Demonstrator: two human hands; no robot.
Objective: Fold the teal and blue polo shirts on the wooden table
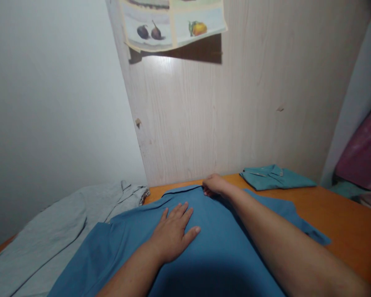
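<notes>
A blue shirt (pixel 222 247) lies spread over the orange tabletop, its dark-edged neckline toward the wall and a sleeve reaching out on each side. Flat on the fabric, left of the middle, rests my left hand (pixel 174 233) with its fingers spread. At the far edge of the shirt, by the right end of the neckline, my right hand (pixel 214 185) pinches the cloth. My right forearm hides part of the shirt's right side.
A grey garment (pixel 64 222) lies at the left, partly beneath the blue shirt. Against the wall at the back right is a folded teal shirt (pixel 278 177). The orange table (pixel 343 214) meets a wood-grain panel (pixel 235 115). Something pink (pixel 363 148) stands at far right.
</notes>
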